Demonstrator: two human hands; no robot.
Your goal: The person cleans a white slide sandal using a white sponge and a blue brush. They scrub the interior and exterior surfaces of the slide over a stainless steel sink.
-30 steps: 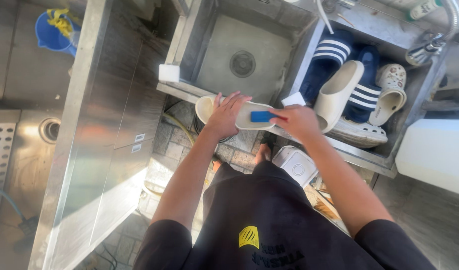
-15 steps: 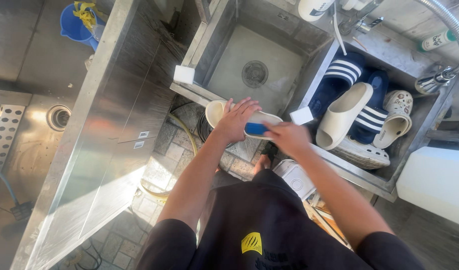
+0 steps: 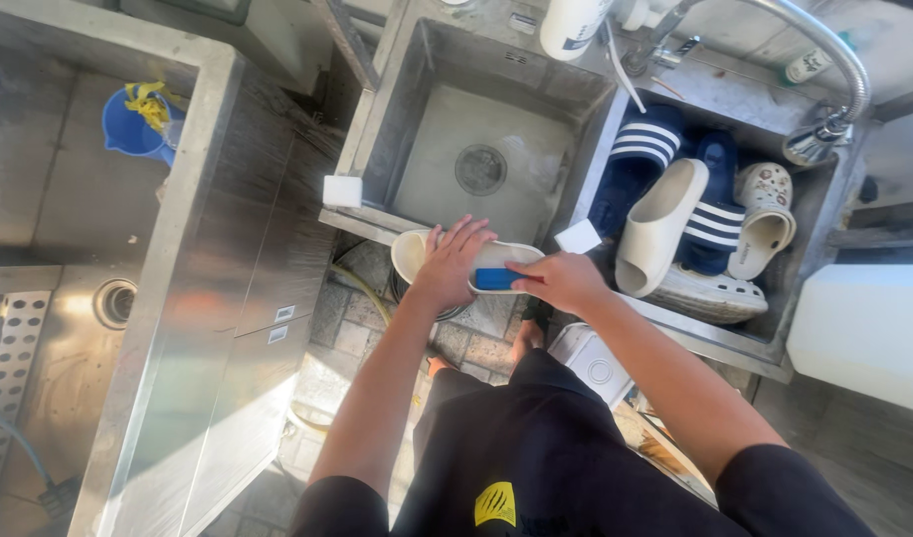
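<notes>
My left hand (image 3: 451,261) grips a cream slide sandal (image 3: 413,253) held just in front of the steel sink's (image 3: 397,129) near edge. My right hand (image 3: 560,279) holds a blue brush or sponge (image 3: 495,279) pressed against the sandal's surface. The right-hand basin (image 3: 834,229) holds a pile of footwear: another cream slide (image 3: 659,224), two navy slides with white stripes (image 3: 639,159), and pale clogs (image 3: 763,214).
A curved tap (image 3: 824,60) arches over the right basin. White soap blocks (image 3: 342,191) sit on the sink rim. A blue bucket (image 3: 130,124) stands at the far left. A steel counter (image 3: 218,298) runs along the left. A white container (image 3: 864,333) stands at right.
The view has shifted, so the sinks sit higher and farther right. Both hands stay on the cream sandal, the blue brush moving slightly along it.
</notes>
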